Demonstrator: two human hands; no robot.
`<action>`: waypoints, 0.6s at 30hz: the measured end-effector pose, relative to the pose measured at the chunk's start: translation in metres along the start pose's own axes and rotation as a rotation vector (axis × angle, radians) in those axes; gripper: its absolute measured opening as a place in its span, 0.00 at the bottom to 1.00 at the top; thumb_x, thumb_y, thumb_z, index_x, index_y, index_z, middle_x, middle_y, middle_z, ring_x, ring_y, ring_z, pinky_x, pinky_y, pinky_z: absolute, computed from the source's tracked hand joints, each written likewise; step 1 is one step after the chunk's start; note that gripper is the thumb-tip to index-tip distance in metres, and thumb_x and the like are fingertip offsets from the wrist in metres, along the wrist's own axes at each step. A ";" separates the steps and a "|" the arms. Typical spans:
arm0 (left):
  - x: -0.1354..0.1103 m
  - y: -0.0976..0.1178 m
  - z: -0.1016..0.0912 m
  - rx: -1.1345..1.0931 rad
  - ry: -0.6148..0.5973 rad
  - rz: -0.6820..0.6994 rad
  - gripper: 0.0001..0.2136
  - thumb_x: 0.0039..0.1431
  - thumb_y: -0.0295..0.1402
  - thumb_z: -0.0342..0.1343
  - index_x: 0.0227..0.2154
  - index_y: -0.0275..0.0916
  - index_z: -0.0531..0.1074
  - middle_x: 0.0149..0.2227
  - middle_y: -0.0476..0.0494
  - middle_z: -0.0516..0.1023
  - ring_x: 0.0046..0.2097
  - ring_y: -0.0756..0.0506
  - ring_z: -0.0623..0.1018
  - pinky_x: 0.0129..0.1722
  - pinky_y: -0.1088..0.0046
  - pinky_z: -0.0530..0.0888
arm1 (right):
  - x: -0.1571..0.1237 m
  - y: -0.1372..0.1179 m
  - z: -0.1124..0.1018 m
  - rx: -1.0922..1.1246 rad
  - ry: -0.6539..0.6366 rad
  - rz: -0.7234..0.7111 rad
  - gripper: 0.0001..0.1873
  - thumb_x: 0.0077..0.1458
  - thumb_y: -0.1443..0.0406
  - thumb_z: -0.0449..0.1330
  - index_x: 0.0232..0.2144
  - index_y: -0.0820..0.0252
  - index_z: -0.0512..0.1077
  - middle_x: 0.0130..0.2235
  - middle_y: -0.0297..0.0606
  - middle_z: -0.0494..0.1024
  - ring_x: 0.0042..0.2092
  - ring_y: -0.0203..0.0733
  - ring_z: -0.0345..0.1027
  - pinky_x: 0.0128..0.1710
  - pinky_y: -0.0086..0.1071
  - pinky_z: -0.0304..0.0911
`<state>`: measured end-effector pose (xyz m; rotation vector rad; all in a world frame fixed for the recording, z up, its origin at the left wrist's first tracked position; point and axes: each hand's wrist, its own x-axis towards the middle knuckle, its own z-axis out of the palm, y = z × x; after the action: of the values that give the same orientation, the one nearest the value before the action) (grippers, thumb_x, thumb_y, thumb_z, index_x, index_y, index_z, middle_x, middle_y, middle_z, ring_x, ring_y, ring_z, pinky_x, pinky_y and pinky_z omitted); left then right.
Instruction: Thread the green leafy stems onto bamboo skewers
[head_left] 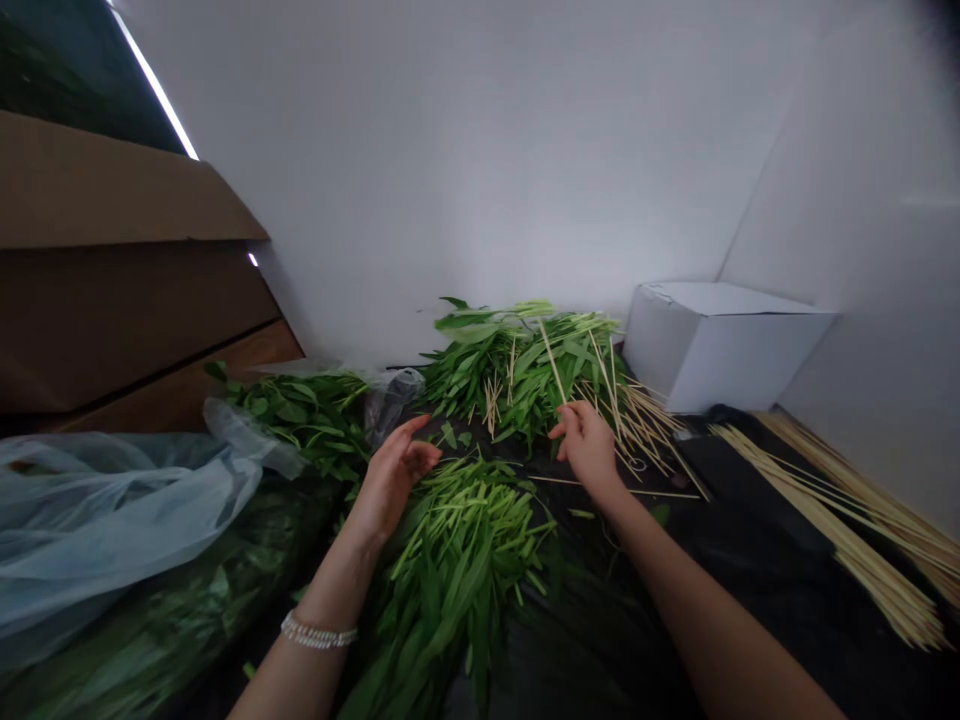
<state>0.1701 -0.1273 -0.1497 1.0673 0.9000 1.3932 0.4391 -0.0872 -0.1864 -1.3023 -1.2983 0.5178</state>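
Observation:
My right hand (586, 448) is closed on a thin bamboo skewer (553, 360), pinched near its lower end. The skewer points up and away, and its far end meets pale green stems over the back pile; whether it pierces them I cannot tell. My left hand (397, 475) is open and holds nothing, its fingers slightly curled above the left edge of the near pile of leafy greens (472, 560). The cut stems of this pile point away from me. Behind both hands lies another heap of greens (480, 360) with skewers sticking out of it.
Loose skewers (649, 425) fan out right of the back heap. Long skewer bundles (847, 520) lie farther right, before a white box (724, 345). On the left are bagged greens (300, 410), a clear plastic bag (127, 510) and a cardboard box (127, 320). A white wall (480, 150) stands behind.

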 end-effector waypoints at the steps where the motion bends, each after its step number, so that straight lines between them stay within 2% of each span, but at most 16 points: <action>1: 0.000 0.000 0.001 0.014 0.004 0.000 0.25 0.53 0.46 0.60 0.51 0.37 0.70 0.28 0.47 0.78 0.31 0.50 0.74 0.36 0.75 0.71 | 0.004 0.005 -0.001 0.065 0.019 0.054 0.17 0.59 0.51 0.49 0.36 0.58 0.66 0.23 0.30 0.75 0.14 0.31 0.60 0.18 0.25 0.55; 5: -0.001 0.000 0.002 0.036 -0.002 -0.011 0.24 0.50 0.42 0.63 0.48 0.36 0.72 0.28 0.46 0.78 0.31 0.50 0.74 0.36 0.75 0.70 | 0.014 0.017 -0.001 0.288 0.034 0.198 0.18 0.53 0.51 0.54 0.34 0.60 0.64 0.20 0.30 0.74 0.13 0.30 0.56 0.14 0.24 0.50; 8: -0.001 -0.001 0.002 0.041 -0.017 -0.018 0.21 0.49 0.41 0.64 0.44 0.35 0.75 0.27 0.45 0.78 0.30 0.50 0.74 0.35 0.75 0.69 | 0.011 0.012 0.002 0.377 0.022 0.176 0.17 0.53 0.51 0.55 0.34 0.59 0.63 0.21 0.29 0.74 0.13 0.29 0.56 0.14 0.23 0.49; 13: 0.000 -0.004 0.001 0.064 -0.041 -0.005 0.15 0.50 0.39 0.64 0.37 0.35 0.79 0.27 0.45 0.78 0.30 0.50 0.73 0.33 0.76 0.69 | 0.002 -0.004 0.006 0.460 -0.086 0.109 0.17 0.54 0.50 0.54 0.36 0.57 0.62 0.24 0.29 0.76 0.14 0.29 0.59 0.13 0.22 0.48; 18: -0.002 -0.004 0.004 0.091 -0.042 -0.008 0.14 0.49 0.39 0.64 0.36 0.36 0.79 0.27 0.45 0.78 0.30 0.49 0.74 0.34 0.75 0.69 | 0.007 0.001 0.004 0.537 -0.083 0.157 0.19 0.53 0.49 0.54 0.37 0.56 0.60 0.26 0.31 0.76 0.17 0.31 0.64 0.14 0.22 0.50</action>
<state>0.1750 -0.1286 -0.1527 1.1563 0.9430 1.3284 0.4382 -0.0792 -0.1853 -0.9392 -1.0285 0.9655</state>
